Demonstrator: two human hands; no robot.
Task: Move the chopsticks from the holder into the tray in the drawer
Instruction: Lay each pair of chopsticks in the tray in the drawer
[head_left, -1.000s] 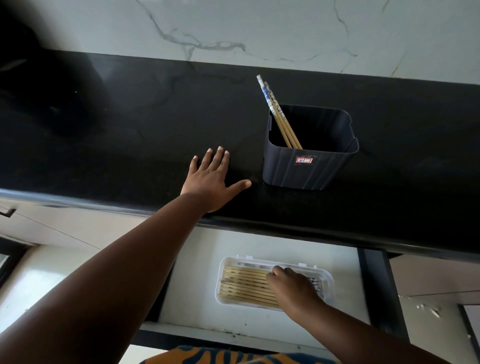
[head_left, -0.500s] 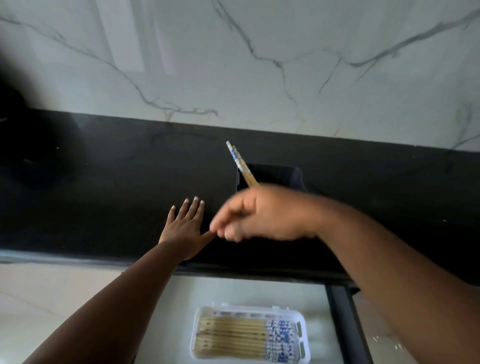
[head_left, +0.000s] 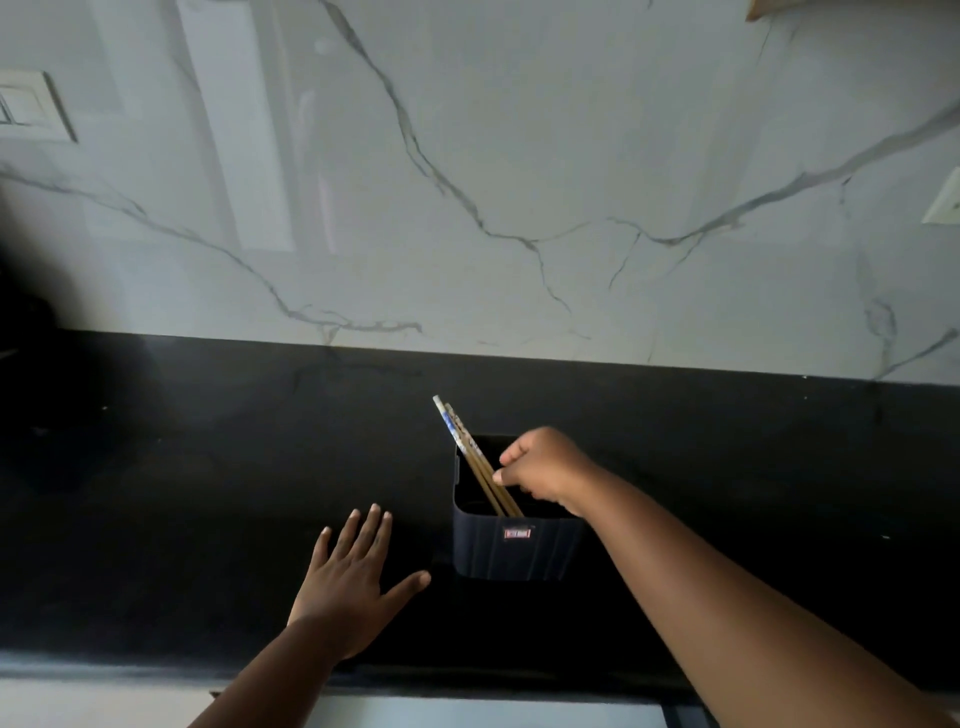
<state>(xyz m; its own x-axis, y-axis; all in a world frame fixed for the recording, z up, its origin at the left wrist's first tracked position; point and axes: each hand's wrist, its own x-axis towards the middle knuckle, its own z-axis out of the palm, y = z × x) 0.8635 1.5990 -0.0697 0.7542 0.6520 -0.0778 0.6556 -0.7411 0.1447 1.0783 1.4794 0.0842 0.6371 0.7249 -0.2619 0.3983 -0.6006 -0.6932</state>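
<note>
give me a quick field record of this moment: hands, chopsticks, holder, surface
left hand: flat on the black countertop, fingers spread, holding nothing
right hand: over the holder, fingertips at the chopsticks; a closed grip is not clear
chopsticks: two, leaning left in the holder, patterned ends up
holder: dark ribbed box with a small label, standing on the countertop right of the left hand
wall: white marble with grey veins
drawer tray: not in view
</note>
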